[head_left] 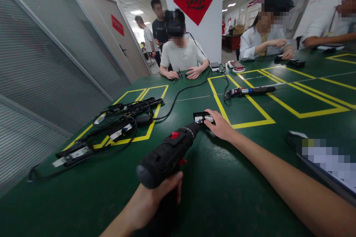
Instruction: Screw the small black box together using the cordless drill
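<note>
My left hand (151, 202) is wrapped round the grip of a black cordless drill (167, 153) with red switches. The drill's front end points forward, reaching the near left side of a small black part (198, 114) with white and silver pieces in it. Whether the bit touches the part is hidden behind the chuck. My right hand (219, 125) holds this part against the green table (217, 192), fingers bent over its right side.
To the left lie black strips with cables and metal plates (79, 152). A pen-shaped electric screwdriver (253, 90) lies beyond my right hand. Yellow tape (253, 123) marks rectangles. A dark-edged object (322, 163) is at right. Across the table sit several people (180, 53).
</note>
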The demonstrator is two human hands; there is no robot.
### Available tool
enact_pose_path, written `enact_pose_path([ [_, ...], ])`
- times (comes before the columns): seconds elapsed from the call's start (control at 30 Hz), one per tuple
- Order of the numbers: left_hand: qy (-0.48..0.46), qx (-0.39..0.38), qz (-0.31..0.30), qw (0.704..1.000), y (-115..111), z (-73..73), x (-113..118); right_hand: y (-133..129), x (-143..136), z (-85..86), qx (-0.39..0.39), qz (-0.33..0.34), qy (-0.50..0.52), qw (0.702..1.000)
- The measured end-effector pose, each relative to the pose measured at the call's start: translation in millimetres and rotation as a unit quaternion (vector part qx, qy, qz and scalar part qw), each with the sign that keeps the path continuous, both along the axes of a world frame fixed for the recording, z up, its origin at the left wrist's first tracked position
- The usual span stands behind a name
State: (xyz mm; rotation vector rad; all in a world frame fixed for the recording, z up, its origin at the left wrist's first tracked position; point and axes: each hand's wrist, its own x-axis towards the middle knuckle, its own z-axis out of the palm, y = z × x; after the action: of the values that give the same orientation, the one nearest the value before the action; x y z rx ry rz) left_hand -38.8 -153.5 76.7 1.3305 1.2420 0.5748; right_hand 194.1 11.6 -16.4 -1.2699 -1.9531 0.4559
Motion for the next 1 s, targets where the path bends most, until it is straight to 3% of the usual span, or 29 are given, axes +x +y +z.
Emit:
enact_pose_path([
  [1.0,-0.028,-0.012,0.019,0.999,0.6,-5.4,-1.4,-0.9,0.1,0.9,0.001,0.002,0.000,1.000],
])
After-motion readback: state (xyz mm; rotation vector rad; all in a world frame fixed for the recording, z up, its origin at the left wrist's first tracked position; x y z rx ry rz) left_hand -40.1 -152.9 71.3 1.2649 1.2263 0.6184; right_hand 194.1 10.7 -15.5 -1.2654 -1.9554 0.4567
